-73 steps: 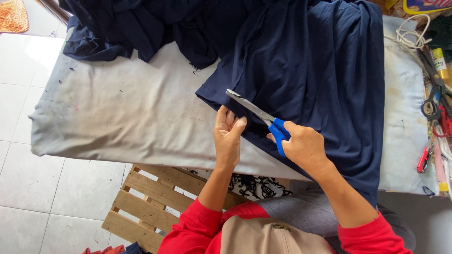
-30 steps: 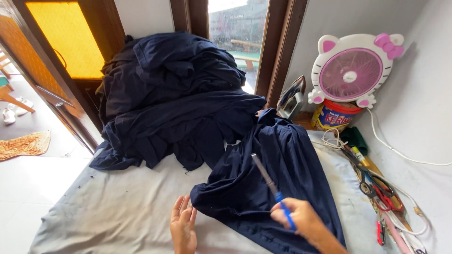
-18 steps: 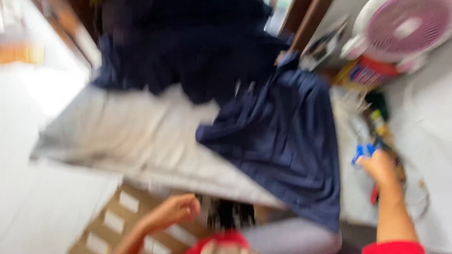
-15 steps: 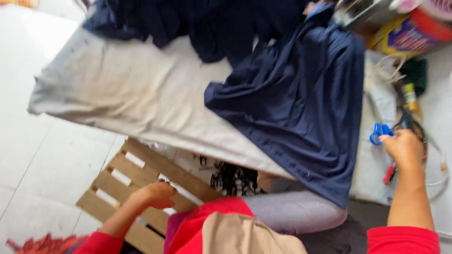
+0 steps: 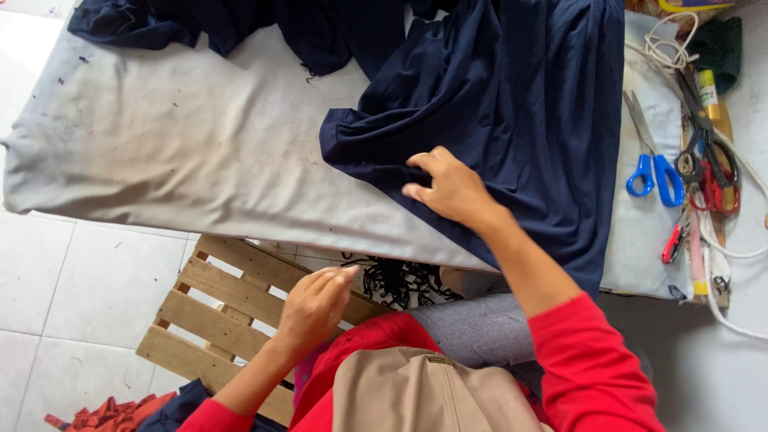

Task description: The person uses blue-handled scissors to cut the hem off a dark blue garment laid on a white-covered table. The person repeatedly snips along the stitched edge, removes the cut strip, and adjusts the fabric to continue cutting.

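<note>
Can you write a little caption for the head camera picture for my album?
Right hand presses navy cloth on a grey padded table; blue-handled scissors lie beside it.

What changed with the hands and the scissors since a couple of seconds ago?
The right hand let go of the blue-handled scissors, now lying at the table's right side, and moved back onto the navy cloth. The left hand left the cloth and dropped over the wooden pallet. The grey table cover stayed put.
</note>
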